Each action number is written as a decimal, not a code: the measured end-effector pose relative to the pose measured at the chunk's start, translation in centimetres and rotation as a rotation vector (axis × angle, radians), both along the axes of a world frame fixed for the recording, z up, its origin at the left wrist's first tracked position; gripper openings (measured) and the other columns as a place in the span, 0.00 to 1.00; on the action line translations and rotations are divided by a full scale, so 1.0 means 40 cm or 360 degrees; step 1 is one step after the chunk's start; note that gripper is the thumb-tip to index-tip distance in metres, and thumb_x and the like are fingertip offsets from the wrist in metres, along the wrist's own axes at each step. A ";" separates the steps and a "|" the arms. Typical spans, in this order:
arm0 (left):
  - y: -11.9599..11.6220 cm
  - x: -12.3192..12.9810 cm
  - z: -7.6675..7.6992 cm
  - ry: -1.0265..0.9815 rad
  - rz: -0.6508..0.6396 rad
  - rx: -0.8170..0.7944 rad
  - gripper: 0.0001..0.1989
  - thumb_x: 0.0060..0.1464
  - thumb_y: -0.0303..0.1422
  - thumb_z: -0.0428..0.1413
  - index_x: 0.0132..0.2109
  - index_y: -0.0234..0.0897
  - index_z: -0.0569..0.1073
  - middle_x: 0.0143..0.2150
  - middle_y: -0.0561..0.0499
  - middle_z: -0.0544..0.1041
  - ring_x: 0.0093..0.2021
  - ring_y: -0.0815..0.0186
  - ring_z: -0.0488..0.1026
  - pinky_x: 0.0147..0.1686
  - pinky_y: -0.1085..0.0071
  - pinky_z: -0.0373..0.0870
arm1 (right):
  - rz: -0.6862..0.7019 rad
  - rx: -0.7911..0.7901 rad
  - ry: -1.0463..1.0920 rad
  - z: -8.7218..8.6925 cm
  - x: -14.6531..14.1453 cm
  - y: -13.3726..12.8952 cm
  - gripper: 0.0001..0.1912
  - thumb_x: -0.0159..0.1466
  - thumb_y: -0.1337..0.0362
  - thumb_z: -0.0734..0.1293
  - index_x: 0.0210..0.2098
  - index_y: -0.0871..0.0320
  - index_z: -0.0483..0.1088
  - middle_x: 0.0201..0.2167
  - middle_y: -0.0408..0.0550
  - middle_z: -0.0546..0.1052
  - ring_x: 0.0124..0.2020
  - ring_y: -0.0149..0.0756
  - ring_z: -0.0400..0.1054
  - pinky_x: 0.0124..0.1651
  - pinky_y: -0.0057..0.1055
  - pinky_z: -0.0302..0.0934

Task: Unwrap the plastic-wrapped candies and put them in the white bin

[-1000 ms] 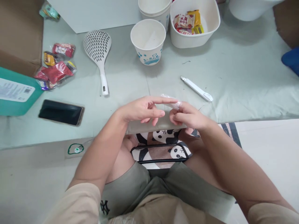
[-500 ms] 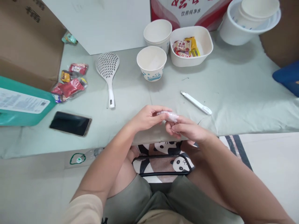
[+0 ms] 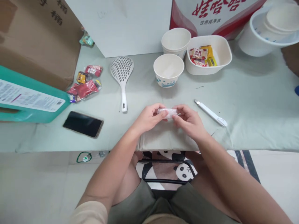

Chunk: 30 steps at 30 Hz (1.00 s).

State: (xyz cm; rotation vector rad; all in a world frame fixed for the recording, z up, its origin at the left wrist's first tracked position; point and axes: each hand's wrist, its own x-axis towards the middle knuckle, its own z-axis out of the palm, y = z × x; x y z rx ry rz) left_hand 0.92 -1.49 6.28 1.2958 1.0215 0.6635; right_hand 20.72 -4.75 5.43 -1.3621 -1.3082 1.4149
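Note:
A small pinkish-white packet in clear wrapping (image 3: 167,113) is held level between both hands, above the front part of the table. My left hand (image 3: 149,117) pinches its left end between thumb and fingers. At the right end, my right hand (image 3: 188,119) grips it with thumb and fingertips. A white paper cup with a blue print (image 3: 168,70) stands beyond the hands. To the right lies a white utility knife (image 3: 211,113). On the left, a white slotted ladle (image 3: 122,73) rests on the cloth.
A black phone (image 3: 83,124) lies at the front left, near a green jug (image 3: 30,96) and wrapped snacks (image 3: 86,89). Behind stand stacked cups (image 3: 175,40), a white bowl of snacks (image 3: 207,70) and boxes. A white tub (image 3: 254,40) stands at back right.
My right hand has moved up to the packet's right end, with its fingers now round it. The packet lies more level. The whole view has shifted, with table things appearing further right.

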 end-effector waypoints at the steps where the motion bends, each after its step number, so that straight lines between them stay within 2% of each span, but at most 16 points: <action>1: -0.002 -0.008 -0.001 -0.0019 -0.0004 0.0015 0.26 0.55 0.57 0.63 0.42 0.36 0.75 0.37 0.50 0.81 0.37 0.65 0.80 0.41 0.70 0.76 | 0.0005 0.0006 -0.0022 0.001 -0.012 0.006 0.17 0.60 0.53 0.72 0.41 0.57 0.70 0.33 0.42 0.75 0.24 0.27 0.66 0.28 0.28 0.61; 3: -0.003 -0.022 -0.001 -0.0040 0.0033 0.0042 0.24 0.57 0.54 0.63 0.44 0.36 0.75 0.39 0.49 0.81 0.38 0.66 0.80 0.43 0.69 0.76 | -0.0012 0.0028 -0.0033 0.004 -0.029 0.017 0.14 0.59 0.53 0.72 0.35 0.56 0.68 0.24 0.38 0.72 0.23 0.28 0.64 0.27 0.27 0.59; 6: -0.001 -0.039 0.004 0.0000 0.0199 0.0058 0.21 0.60 0.50 0.61 0.49 0.37 0.74 0.43 0.49 0.82 0.37 0.68 0.80 0.43 0.70 0.76 | -0.0164 0.0074 -0.0035 0.010 -0.037 0.033 0.12 0.58 0.56 0.71 0.34 0.55 0.67 0.19 0.36 0.69 0.20 0.28 0.62 0.25 0.27 0.56; 8: 0.000 -0.048 0.010 0.0048 0.0280 0.0049 0.19 0.63 0.48 0.59 0.48 0.37 0.74 0.42 0.49 0.81 0.35 0.69 0.79 0.42 0.71 0.74 | -0.0335 0.0120 -0.0044 0.013 -0.037 0.048 0.11 0.58 0.58 0.71 0.34 0.54 0.67 0.17 0.34 0.67 0.18 0.27 0.61 0.24 0.27 0.54; 11: 0.000 -0.058 0.017 0.0042 0.0277 0.0010 0.17 0.64 0.47 0.57 0.44 0.37 0.74 0.40 0.49 0.81 0.34 0.70 0.79 0.40 0.71 0.73 | -0.0583 0.0211 0.0036 0.021 -0.037 0.079 0.11 0.58 0.60 0.71 0.34 0.52 0.64 0.16 0.32 0.64 0.17 0.28 0.61 0.24 0.28 0.54; 19: -0.004 -0.082 0.015 -0.0046 0.0254 -0.0104 0.19 0.60 0.50 0.60 0.41 0.36 0.74 0.36 0.51 0.79 0.34 0.69 0.78 0.41 0.71 0.73 | -0.0852 0.0231 0.0200 0.049 -0.062 0.141 0.14 0.55 0.60 0.71 0.33 0.50 0.60 0.19 0.33 0.63 0.19 0.28 0.63 0.23 0.29 0.58; 25: 0.010 -0.094 0.006 -0.0050 0.0203 -0.0012 0.27 0.65 0.57 0.50 0.44 0.35 0.75 0.37 0.48 0.79 0.36 0.67 0.78 0.44 0.69 0.73 | -0.0940 0.0206 0.0305 0.035 -0.091 0.174 0.16 0.56 0.57 0.71 0.34 0.50 0.58 0.20 0.32 0.62 0.21 0.28 0.66 0.23 0.25 0.57; 27: 0.014 -0.094 0.005 -0.0056 0.0192 -0.0027 0.28 0.65 0.57 0.48 0.44 0.35 0.75 0.37 0.48 0.80 0.36 0.66 0.78 0.44 0.68 0.74 | -0.0925 0.0242 0.0306 0.037 -0.096 0.181 0.16 0.57 0.56 0.70 0.36 0.51 0.59 0.24 0.35 0.66 0.24 0.29 0.70 0.24 0.25 0.58; 30: 0.014 -0.094 0.007 -0.0066 0.0198 -0.0049 0.28 0.67 0.55 0.47 0.45 0.35 0.76 0.37 0.47 0.80 0.36 0.66 0.78 0.45 0.68 0.75 | -0.0822 0.0339 0.0210 0.045 -0.097 0.178 0.17 0.59 0.52 0.69 0.44 0.50 0.64 0.40 0.46 0.77 0.35 0.35 0.77 0.28 0.28 0.60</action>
